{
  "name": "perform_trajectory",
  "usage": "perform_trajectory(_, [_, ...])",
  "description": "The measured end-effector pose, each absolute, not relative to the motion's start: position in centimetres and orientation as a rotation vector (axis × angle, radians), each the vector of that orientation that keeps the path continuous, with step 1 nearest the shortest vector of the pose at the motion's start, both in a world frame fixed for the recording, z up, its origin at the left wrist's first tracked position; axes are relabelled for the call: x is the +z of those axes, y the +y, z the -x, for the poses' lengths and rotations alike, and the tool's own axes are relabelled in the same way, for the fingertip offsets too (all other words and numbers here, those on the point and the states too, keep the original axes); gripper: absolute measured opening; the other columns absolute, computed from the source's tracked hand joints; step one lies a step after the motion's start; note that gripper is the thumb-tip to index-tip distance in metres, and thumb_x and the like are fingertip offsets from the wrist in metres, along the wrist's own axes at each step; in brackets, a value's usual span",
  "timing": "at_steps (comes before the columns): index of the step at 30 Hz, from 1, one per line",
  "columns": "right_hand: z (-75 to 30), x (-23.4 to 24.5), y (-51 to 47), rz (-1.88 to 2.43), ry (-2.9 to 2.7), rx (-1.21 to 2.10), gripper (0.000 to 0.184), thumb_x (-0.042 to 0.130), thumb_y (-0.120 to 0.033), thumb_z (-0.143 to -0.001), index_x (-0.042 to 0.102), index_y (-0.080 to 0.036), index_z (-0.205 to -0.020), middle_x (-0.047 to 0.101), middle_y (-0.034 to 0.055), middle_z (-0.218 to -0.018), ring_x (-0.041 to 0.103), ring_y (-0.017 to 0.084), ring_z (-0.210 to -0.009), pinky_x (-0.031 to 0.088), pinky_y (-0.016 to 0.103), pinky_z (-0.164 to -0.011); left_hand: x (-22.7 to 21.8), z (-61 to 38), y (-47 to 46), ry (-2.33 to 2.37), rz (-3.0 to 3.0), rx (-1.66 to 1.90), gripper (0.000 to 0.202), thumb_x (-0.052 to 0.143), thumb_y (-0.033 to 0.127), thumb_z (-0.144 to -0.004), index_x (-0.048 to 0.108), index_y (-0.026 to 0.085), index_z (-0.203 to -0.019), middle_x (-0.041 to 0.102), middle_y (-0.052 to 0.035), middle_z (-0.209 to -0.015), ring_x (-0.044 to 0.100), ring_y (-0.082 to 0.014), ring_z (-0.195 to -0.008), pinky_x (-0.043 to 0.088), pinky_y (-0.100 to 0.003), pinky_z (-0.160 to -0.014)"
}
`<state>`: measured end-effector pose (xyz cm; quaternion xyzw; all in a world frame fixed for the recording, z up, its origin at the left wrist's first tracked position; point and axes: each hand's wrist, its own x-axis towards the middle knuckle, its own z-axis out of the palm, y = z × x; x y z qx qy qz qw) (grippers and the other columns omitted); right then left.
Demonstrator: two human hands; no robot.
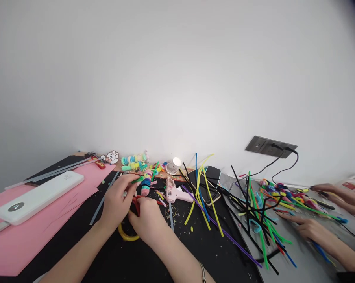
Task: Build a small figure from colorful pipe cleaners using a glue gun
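Apparently at trimming: left hand [120, 194] pinches a green piece [138, 179], right hand [148, 217] curls closed round likely red-handled scissors [135, 205]; next cut calls for steadiness.

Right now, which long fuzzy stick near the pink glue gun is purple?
The purple stick slants from beside the pink glue gun toward the picture's lower right, unlike the differently coloured yellow sticks and blue stick.

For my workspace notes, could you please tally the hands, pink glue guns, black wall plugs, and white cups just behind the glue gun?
Wearer's left hand and right hand: 2
Other hands at the right: 2
Pink glue gun: 1
Black wall plugs: 2
White cup: 1
Total: 8
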<state>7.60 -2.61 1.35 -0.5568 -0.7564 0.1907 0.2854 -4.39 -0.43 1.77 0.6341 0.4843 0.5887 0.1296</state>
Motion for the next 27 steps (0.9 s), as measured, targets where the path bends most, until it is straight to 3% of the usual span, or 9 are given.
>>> perform_trajectory(4, [-9.9, 2.7, -2.8, 1.286, -1.923, 0.543, 0.013, 0.049, -0.009, -0.081, 0.059, -0.017, -0.079, 0.065, 0.0043, -0.079, 0.06, 0.016, -0.075, 0.043, 0.026, -0.07, 1.6, 4.1, -0.2, 1.34, -1.855, 1.644, 0.01, 0.062, 0.028, -0.078, 0.07, 0.026, -0.084, 0.07, -0.004, -0.087, 0.062, -0.0227, -0.076, 0.047, -0.029, -0.069])
perform_trajectory(9, [-13.2, 3.0, -2.7, 1.265, -1.872, 0.642, 0.021, 0.049, -0.028, -0.089, 0.046, -0.02, -0.07, 0.05, -0.0043, -0.061, 0.047, 0.01, -0.055, 0.031, 0.02, -0.051, 0.9, 3.3, -0.1, 1.135, -1.921, 1.361, 0.01, 0.063, 0.026, -0.074, 0.073, 0.027, -0.079, 0.069, -0.0032, -0.075, 0.06, -0.0212, -0.065, 0.046, -0.029, -0.066])
perform_trajectory(12, [-14.0, 1.9, -2.3, 1.24, -1.913, 0.545, 0.029, 0.042, -0.025, -0.091, 0.036, -0.02, -0.063, 0.038, -0.0054, -0.057, 0.038, 0.01, -0.054, 0.026, 0.022, -0.052, 0.9, 2.7, -0.2, 1.108, -1.9, 1.251, 0.007, 0.067, 0.029, -0.073, 0.073, 0.027, -0.077, 0.068, -0.0013, -0.067, 0.055, -0.0182, -0.054, 0.044, -0.028, -0.058])
perform_trajectory(15, [-14.4, 1.2, -2.0, 1.21, -1.861, 0.556, 0.031, 0.038, -0.026, -0.092, 0.033, -0.02, -0.063, 0.037, -0.005, -0.058, 0.038, 0.011, -0.055, 0.026, 0.023, -0.053, 1.2, 2.3, -0.3, 1.126, -1.859, 1.218, 0.009, 0.07, 0.032, -0.07, 0.073, 0.026, -0.076, 0.065, 0.0, -0.06, 0.051, -0.0163, -0.047, 0.041, -0.026, -0.051])
perform_trajectory(19, [-14.8, 1.3, -2.0, 1.181, -1.762, 0.566, 0.034, 0.036, -0.03, -0.093, 0.029, -0.021, -0.061, 0.035, -0.0044, -0.057, 0.037, 0.012, -0.056, 0.028, 0.023, -0.054, 1.7, 2.1, -0.5, 1.077, -1.776, 1.11, 0.016, 0.063, 0.037, -0.077, 0.07, 0.023, -0.071, 0.065, -0.0003, -0.06, 0.052, -0.0149, -0.044, 0.039, -0.025, -0.047])
perform_trajectory(27, [-14.6, 1.0, -1.9, 1.196, -1.732, 0.535, 0.036, 0.035, -0.035, -0.094, 0.03, -0.021, -0.061, 0.036, -0.004, -0.058, 0.036, 0.012, -0.057, 0.027, 0.024, -0.055, 1.4, 2.1, -0.3, 1.051, -1.654, 1.094, 0.028, 0.058, 0.041, -0.082, 0.064, 0.02, -0.064, 0.061, -0.0007, -0.058, 0.054, -0.0154, -0.051, 0.044, -0.026, -0.054])
